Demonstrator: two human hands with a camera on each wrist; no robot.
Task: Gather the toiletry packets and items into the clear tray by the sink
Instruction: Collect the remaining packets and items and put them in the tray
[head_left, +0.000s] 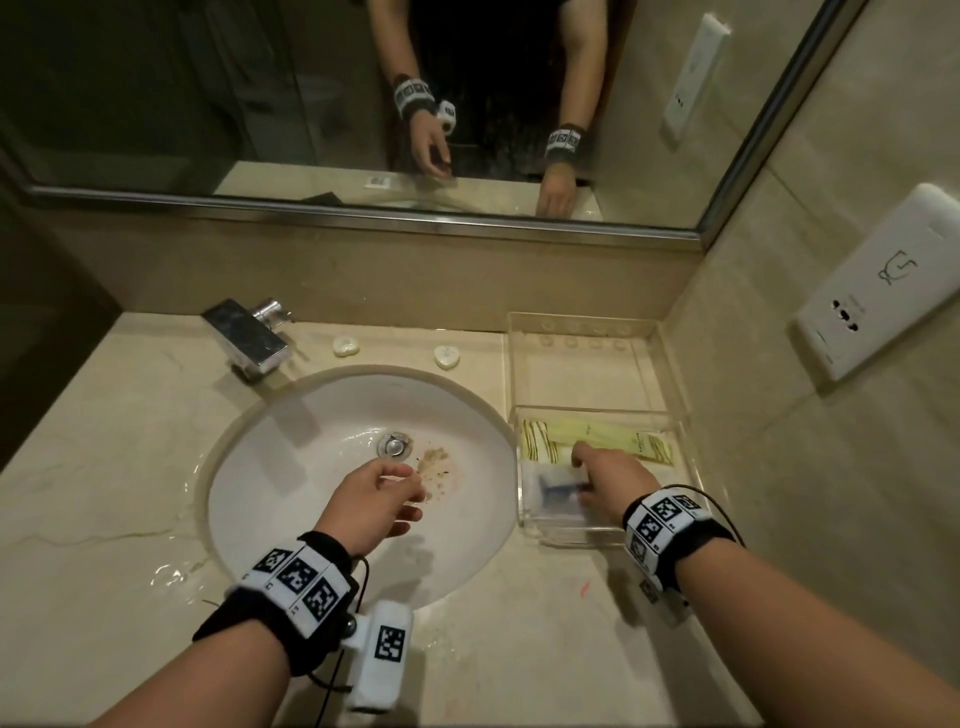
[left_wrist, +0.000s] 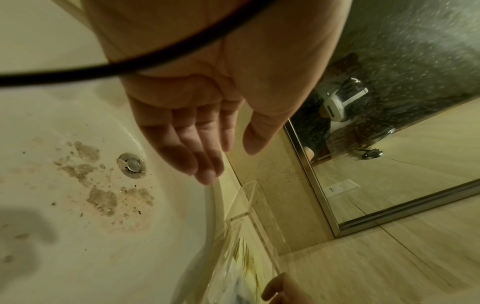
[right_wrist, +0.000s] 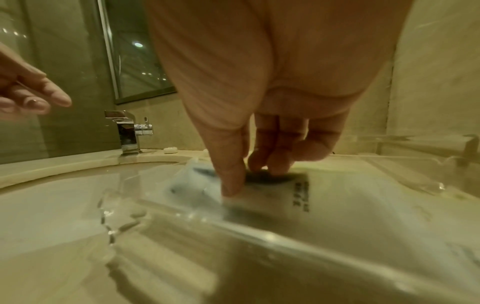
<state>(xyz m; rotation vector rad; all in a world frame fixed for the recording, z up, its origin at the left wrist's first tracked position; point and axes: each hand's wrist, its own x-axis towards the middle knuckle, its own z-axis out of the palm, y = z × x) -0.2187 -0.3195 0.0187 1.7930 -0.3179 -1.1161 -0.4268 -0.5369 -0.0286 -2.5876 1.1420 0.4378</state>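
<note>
A clear tray (head_left: 597, 411) stands on the counter right of the sink. Yellow striped packets (head_left: 613, 435) lie in its far half. Nearer me in it lies a translucent packet holding a blue razor (head_left: 550, 488). My right hand (head_left: 584, 475) reaches down into the tray. In the right wrist view, its thumb and fingertips (right_wrist: 231, 185) pinch that razor packet (right_wrist: 272, 197) behind the tray's front rim (right_wrist: 182, 214). My left hand (head_left: 410, 493) hovers over the basin, holding nothing, fingers relaxed (left_wrist: 207, 176). Two small white heart-shaped soaps (head_left: 345, 346) (head_left: 447, 357) sit behind the basin.
A chrome faucet (head_left: 249, 338) stands at the back left of the sink (head_left: 291, 415), which has brown residue (head_left: 436, 462) beside the drain. A second clear tray (head_left: 576, 364) sits behind the first. Water pools on the counter (head_left: 171, 577). A wall socket (head_left: 883, 280) is on the right.
</note>
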